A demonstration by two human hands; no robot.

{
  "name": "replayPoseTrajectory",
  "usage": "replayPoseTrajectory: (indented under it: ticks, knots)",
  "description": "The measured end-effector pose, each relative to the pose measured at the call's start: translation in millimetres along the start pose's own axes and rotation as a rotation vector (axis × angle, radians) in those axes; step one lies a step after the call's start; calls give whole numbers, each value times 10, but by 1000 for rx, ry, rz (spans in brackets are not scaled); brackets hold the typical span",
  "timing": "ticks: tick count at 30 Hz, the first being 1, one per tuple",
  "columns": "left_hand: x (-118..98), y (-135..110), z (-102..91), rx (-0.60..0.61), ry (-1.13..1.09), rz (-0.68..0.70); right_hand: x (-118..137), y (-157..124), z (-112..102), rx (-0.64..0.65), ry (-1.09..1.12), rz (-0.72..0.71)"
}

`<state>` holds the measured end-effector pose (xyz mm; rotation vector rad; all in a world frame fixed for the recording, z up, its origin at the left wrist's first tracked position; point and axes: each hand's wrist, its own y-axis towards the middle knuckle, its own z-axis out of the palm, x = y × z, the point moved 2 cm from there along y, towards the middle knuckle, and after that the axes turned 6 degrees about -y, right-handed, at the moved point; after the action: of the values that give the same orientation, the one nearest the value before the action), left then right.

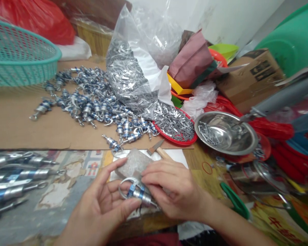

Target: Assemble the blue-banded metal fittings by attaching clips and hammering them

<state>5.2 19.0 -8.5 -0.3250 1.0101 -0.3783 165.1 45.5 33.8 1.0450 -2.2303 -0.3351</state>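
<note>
Head view; clock centred on the held fitting.

- Fitting point(140, 195), silver and blue, hooked: at centre, tilted; contact with the block cannot be told.
- Left hand point(102, 206): thumb and curled fingers hold the fitting, probably leaving its far side free.
- Right hand point(173, 188): fingers bent, close together, at the fitting; anything pinched is hidden.
- Block point(136, 160), 12 o'clock: likely a firm backing.
- Hammer point(154, 147), apparently, 1 o'clock: handle towards the right hand, presumably for reach.
- Red dish point(178, 141), 1 o'clock: holds strips point(173, 121), perhaps to keep them gathered.
- Bowl point(229, 149), 2 o'clock: contains pins point(207, 132).
- Heap point(88, 99), 11 o'clock: similar fittings on cardboard point(12, 126), perhaps protecting the worktop point(199, 167).
</note>
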Motion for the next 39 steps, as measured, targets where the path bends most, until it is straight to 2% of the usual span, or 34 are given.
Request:
replayPoseTrajectory:
  ticks: [3, 5, 10, 16, 21, 23, 25, 26, 28, 30, 31, 33, 35, 39]
  knots:
    - [0, -7, -10, -11, 21, 17, 20, -19, 6, 79, -13, 50]
    - [5, -6, -17, -6, 29, 17, 0, -12, -7, 119, 11, 31]
    - [20, 6, -33, 36, 25, 15, 50, 34, 9, 55, -98, -109]
    - [27, 7, -41, 32, 11, 26, 175, -8, 42, 158, -254, -87]
    - [5, 3, -26, 13, 6, -1, 135, -180, 34, 57, -163, -24]
    - [-1, 3, -26, -2, 22, -8, 23, -266, -31, -30, -168, 93]
    - [-4, 3, -26, -20, 42, -6, -156, -368, -118, -94, -284, 297]
    - [-5, 2, -26, -27, 46, -3, -259, -423, -150, -64, -360, 417]
    - [-6, -2, -22, -31, 45, 3, -446, -532, -174, 104, -468, 609]
    - [-7, -6, -18, -34, 47, 11, -549, -612, -168, 265, -485, 697]
    - [-7, -8, -16, -34, 50, 15, -556, -634, -171, 274, -467, 710]
    - [-7, -12, -14, -36, 51, 20, -477, -639, -208, 180, -419, 678]
    - [-9, -15, -10, -35, 46, 17, -300, -617, -281, 76, -370, 574]
    - [-26, -24, -1, -46, 65, 1, 111, -578, -428, 97, -361, 270]
